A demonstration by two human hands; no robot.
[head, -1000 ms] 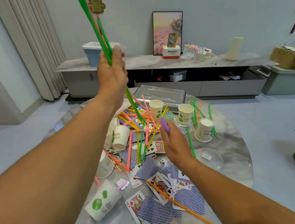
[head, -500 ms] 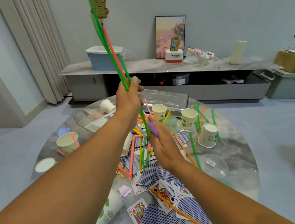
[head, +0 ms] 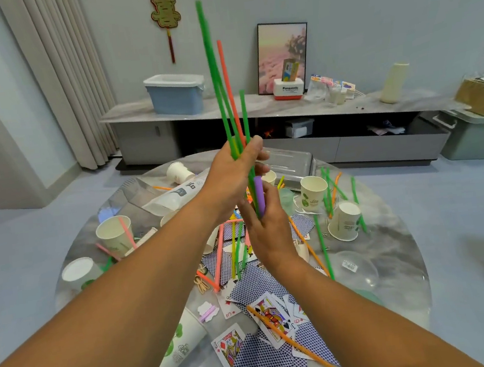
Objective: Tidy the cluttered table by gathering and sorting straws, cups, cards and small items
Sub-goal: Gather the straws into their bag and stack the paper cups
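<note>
My left hand grips a bundle of straws upright above the table, while my right hand holds a purple straw against the bundle's lower end. I judge the risk is slippage: the straws sit at uneven heights and are thin and smooth, so a loose grip while adding the purple one could let them fan out or drop. They are mostly green, with one salmon-pink among them.

Soft, even indoor light fills the frame with faint shadows, pale glare on the table, and wide-angle bending at the edges.
</note>
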